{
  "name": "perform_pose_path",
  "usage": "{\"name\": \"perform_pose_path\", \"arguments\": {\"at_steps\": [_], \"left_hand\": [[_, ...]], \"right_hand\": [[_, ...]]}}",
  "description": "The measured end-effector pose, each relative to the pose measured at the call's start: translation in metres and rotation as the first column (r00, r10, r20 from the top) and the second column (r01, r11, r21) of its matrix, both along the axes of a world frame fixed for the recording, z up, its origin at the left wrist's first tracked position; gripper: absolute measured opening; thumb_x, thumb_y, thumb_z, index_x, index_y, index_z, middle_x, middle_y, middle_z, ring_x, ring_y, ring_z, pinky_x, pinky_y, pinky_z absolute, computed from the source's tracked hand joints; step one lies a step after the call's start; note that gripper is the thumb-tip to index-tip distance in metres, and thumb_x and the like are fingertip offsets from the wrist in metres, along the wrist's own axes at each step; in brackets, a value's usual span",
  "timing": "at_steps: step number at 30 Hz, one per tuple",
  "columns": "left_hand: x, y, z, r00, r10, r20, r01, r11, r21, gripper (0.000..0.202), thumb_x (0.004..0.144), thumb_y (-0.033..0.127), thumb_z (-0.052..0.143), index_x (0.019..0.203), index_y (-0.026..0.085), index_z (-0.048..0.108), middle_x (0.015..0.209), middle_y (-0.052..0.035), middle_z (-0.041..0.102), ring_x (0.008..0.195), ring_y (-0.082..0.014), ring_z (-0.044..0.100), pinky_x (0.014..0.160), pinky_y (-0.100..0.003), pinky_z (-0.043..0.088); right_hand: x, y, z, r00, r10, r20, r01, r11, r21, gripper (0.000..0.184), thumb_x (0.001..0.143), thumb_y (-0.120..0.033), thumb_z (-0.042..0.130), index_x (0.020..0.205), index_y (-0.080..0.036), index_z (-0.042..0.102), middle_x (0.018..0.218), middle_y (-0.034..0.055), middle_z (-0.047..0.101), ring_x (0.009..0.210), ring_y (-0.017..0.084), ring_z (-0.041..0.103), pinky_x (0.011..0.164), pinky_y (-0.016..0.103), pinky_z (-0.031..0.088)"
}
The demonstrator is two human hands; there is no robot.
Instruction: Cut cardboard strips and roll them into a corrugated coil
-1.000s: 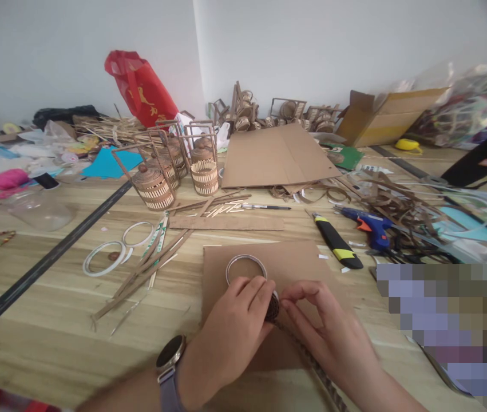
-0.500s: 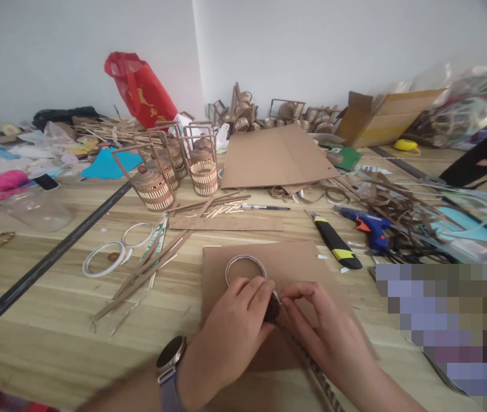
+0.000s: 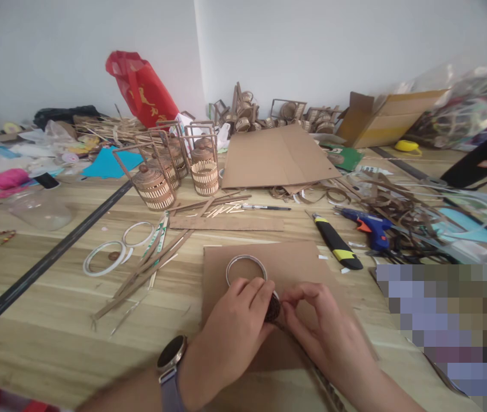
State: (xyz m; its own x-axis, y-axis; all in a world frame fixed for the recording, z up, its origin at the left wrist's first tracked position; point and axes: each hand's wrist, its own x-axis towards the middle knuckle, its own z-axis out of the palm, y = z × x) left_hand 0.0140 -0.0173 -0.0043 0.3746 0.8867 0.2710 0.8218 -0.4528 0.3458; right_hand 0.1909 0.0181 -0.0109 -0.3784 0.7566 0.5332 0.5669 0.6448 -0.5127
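Steadying a dark coil (image 3: pixel 273 309) w/ L hand (image 3: pixel 234 326), we apparently worked its edge w/ R hand (image 3: pixel 333 329), fingers narrow, pinch unclear; next move prob. needed firm L grip.

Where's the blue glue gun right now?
In the head view, the blue glue gun is on the right of the wooden table, beyond the right hand and just right of the black-and-yellow cutter.

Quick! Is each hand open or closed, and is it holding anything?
Left hand: closed, holding a dark brown woven piece.
Right hand: closed in a pinch beside that piece; can't tell whether it grips anything.
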Motion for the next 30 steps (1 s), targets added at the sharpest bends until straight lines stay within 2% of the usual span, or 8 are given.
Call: {"name": "perform_pose_path", "arguments": {"at_steps": [4,8,12,14,16,19,24,30], "left_hand": [[-0.001,0.001,-0.001,0.999,-0.018,0.04,0.019,1.0,-0.012,0.064,0.081,0.003,0.066,0.137,0.015,0.038,0.126,-0.0126,0.061,0.113,-0.0284,0.059,0.094,-0.043,0.054],[-0.002,0.002,-0.001,0.994,-0.029,0.104,0.031,0.999,-0.021,0.077,0.076,-0.005,0.063,0.141,0.019,0.029,0.127,-0.0111,0.061,0.113,-0.0261,0.059,0.094,-0.042,0.055],[-0.002,0.002,0.0,0.987,-0.054,0.151,0.056,0.998,-0.013,0.075,0.075,-0.008,0.062,0.137,0.021,0.032,0.124,-0.0094,0.062,0.113,-0.0246,0.06,0.094,-0.041,0.055],[-0.002,0.001,0.001,0.983,-0.044,0.176,0.048,0.999,-0.015,0.072,0.074,-0.008,0.063,0.134,0.021,0.036,0.122,-0.0086,0.064,0.111,-0.0241,0.061,0.093,-0.041,0.055],[-0.002,0.001,0.0,0.98,-0.023,0.199,0.03,0.999,-0.031,0.069,0.073,-0.008,0.065,0.131,0.021,0.04,0.119,-0.0077,0.065,0.109,-0.0236,0.063,0.093,-0.04,0.056],[-0.002,0.0,-0.001,0.977,0.005,0.212,0.012,0.997,-0.076,0.066,0.073,-0.006,0.067,0.128,0.021,0.044,0.115,-0.0065,0.068,0.102,-0.0231,0.066,0.09,-0.04,0.057],[-0.001,0.0,0.001,0.976,-0.004,0.217,0.028,0.994,-0.109,0.061,0.073,-0.003,0.07,0.126,0.019,0.048,0.113,-0.0069,0.069,0.101,-0.0228,0.067,0.089,-0.038,0.057],[-0.002,0.0,0.002,0.969,-0.001,0.247,0.033,0.992,-0.126,0.061,0.073,0.001,0.074,0.124,0.02,0.048,0.113,-0.007,0.069,0.103,-0.0236,0.067,0.09,-0.04,0.056]], "right_hand": [[0.002,0.0,0.0,0.999,0.044,0.017,-0.044,0.999,-0.001,0.008,0.087,-0.016,0.049,0.088,-0.024,0.05,0.074,0.0014,0.066,0.066,0.018,0.066,0.059,0.027,0.054],[0.006,0.005,-0.003,1.0,0.012,-0.001,-0.012,0.992,-0.126,0.007,0.088,-0.018,0.047,0.089,-0.024,0.048,0.076,0.0006,0.063,0.067,0.016,0.065,0.06,0.026,0.053],[0.018,0.022,-0.002,0.994,-0.101,-0.029,0.094,0.979,-0.182,0.002,0.088,-0.026,0.05,0.087,-0.024,0.049,0.077,0.0012,0.063,0.07,0.017,0.065,0.065,0.028,0.052],[0.026,0.034,0.001,0.975,-0.22,-0.042,0.211,0.964,-0.159,0.007,0.086,-0.03,0.051,0.09,-0.024,0.05,0.077,0.0023,0.065,0.071,0.019,0.066,0.063,0.029,0.051],[0.036,0.046,0.005,0.935,-0.353,-0.038,0.345,0.928,-0.14,0.015,0.084,-0.034,0.052,0.094,-0.023,0.053,0.079,0.0037,0.066,0.069,0.02,0.065,0.06,0.03,0.049],[0.05,0.062,0.007,0.879,-0.474,-0.04,0.468,0.876,-0.116,0.021,0.077,-0.038,0.054,0.093,-0.023,0.057,0.082,0.006,0.068,0.073,0.023,0.064,0.066,0.034,0.049],[0.063,0.074,0.007,0.831,-0.551,-0.073,0.54,0.832,-0.127,0.022,0.076,-0.038,0.05,0.092,-0.025,0.055,0.086,0.0071,0.069,0.071,0.024,0.062,0.067,0.038,0.049],[0.067,0.077,0.005,0.807,-0.585,-0.079,0.573,0.808,-0.135,0.018,0.073,-0.032,0.051,0.089,-0.024,0.055,0.079,0.0048,0.07,0.067,0.022,0.061,0.061,0.034,0.047]]}}
